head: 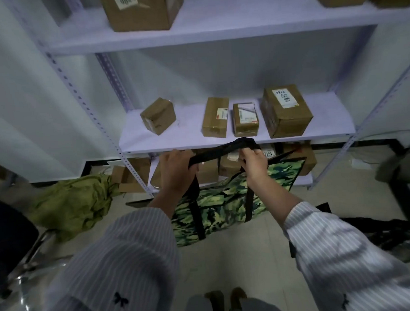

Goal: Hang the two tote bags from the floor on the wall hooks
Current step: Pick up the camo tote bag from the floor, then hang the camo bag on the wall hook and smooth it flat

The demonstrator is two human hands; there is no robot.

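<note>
Holding up a camouflage tote bag [225, 199] by its black straps [222, 152], in front of a white metal shelf unit [198, 136]. Left hand [176, 171] closed in a fist around one end of the strap loop, fingers curled under. Right hand [254, 163] pinching the other end of the loop, thumb and fingers pressed together on the webbing. Bag hanging below both hands, clear of the tiled floor [240, 255], tilted with its right corner higher. Second tote bag [398, 238], darker camouflage, lying flat on the floor at the right, behind the right striped sleeve [335, 255]. Crumpled olive-green cloth [71, 205] heaped on the floor at the left, beside the shelf leg. Four brown cardboard parcels [284, 110] standing apart along the middle shelf, just above the hands; more boxes on the shelf above and on the lowest shelf behind the bag. Part of a dark chair [11, 237] with a metal frame at the far left. Shoes [225, 299] visible at the bottom edge.
</note>
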